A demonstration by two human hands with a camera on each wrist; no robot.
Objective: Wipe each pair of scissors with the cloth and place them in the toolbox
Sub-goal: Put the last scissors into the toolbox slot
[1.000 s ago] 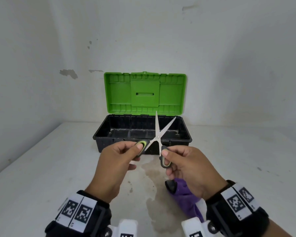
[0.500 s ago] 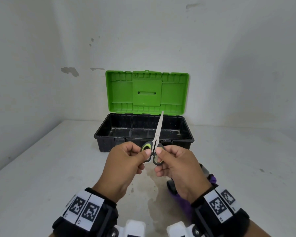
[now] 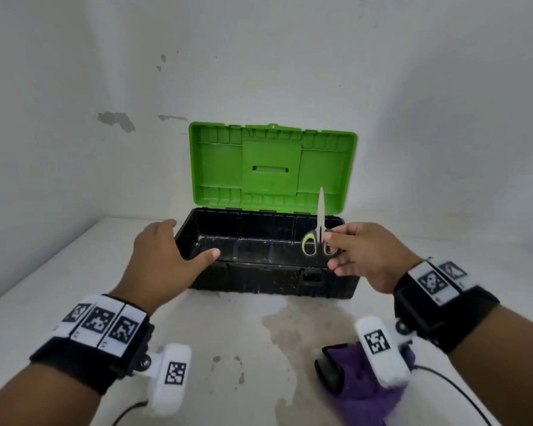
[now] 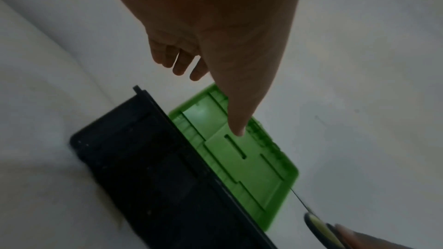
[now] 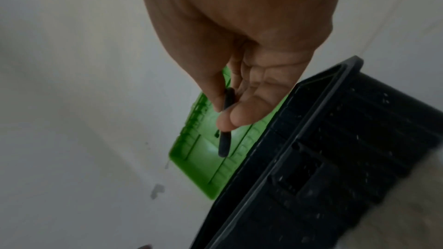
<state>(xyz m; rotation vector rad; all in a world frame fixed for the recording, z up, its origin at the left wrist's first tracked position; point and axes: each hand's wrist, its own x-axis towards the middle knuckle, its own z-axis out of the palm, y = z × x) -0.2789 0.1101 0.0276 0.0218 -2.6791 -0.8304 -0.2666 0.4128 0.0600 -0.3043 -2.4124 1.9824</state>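
The toolbox (image 3: 259, 281) stands open at the back of the table, a black tub with a green lid (image 3: 271, 167) upright behind it. My right hand (image 3: 336, 241) pinches one handle of the scissors (image 3: 319, 229), grey with yellow-green loops, blades closed and pointing up above the tub's right end. In the right wrist view thumb and fingers squeeze the dark handle (image 5: 225, 139). My left hand (image 3: 179, 244) hovers open, fingers spread, over the tub's left end and holds nothing. The purple cloth (image 3: 366, 392) lies near the front right, partly under my right wrist.
A black object (image 3: 330, 373) pokes out from the cloth's left edge. A brownish stain (image 3: 290, 333) marks the white table in front of the toolbox. White walls close in behind and to the left. The lid (image 4: 239, 150) also shows in the left wrist view.
The scissors' blades went from spread to closed. My left hand let go of its handle and moved left over the tub; my right hand carried the scissors forward and right above the toolbox.
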